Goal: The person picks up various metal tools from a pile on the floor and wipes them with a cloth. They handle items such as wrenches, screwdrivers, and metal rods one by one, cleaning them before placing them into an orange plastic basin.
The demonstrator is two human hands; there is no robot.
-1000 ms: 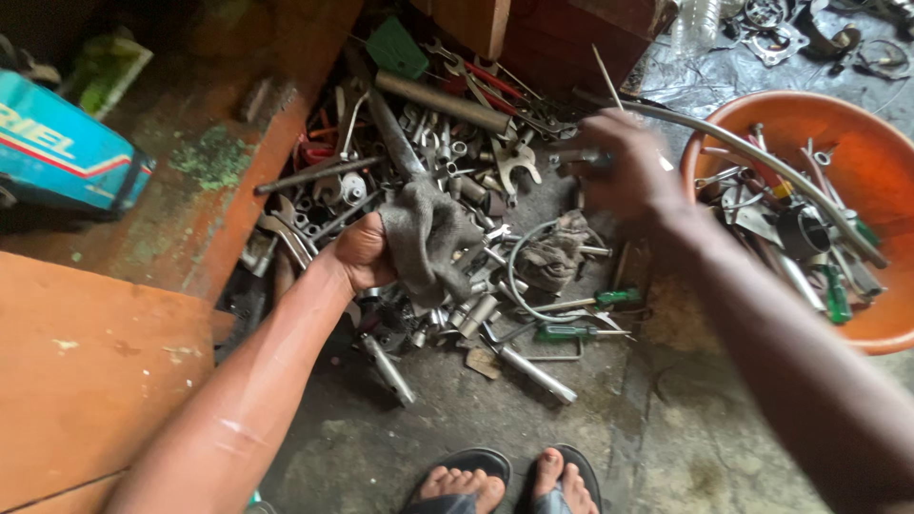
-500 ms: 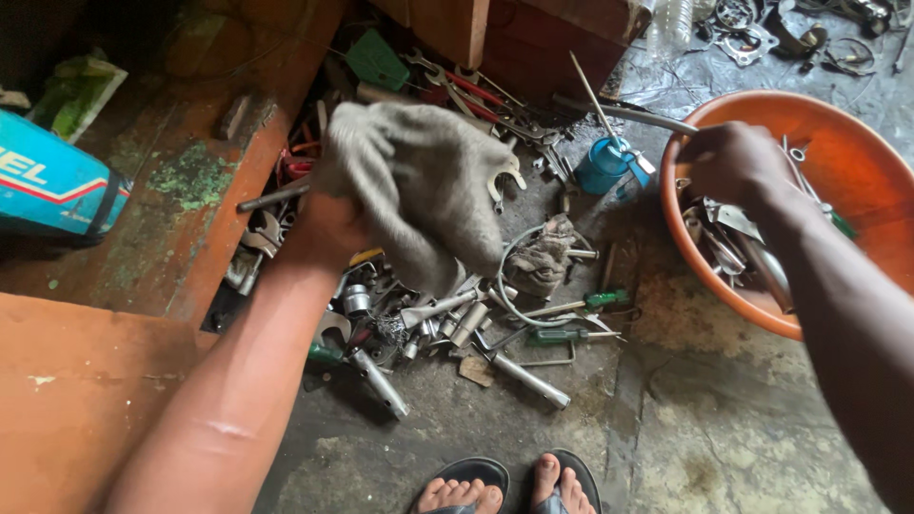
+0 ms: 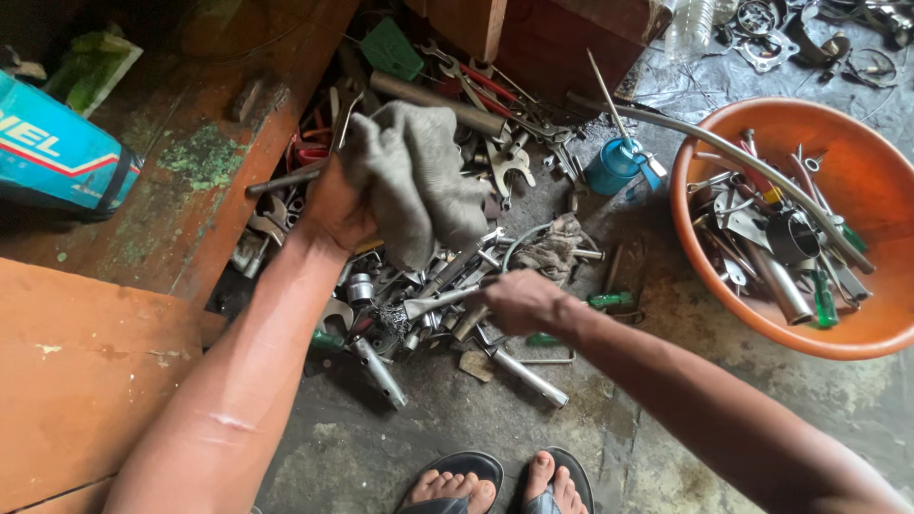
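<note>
Up over the pile of metal tools on the floor, the left hand had its grip bunched tight on a grey rag. Lower down, the right hand closed around a metal tool within the pile, beside the orange basin.

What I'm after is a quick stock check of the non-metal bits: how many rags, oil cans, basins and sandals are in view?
Grey rags: 2, the held rag in the left hand and the floor rag
Blue oil can: 1
Orange basin: 1
Sandals: 2
Total: 6
</note>
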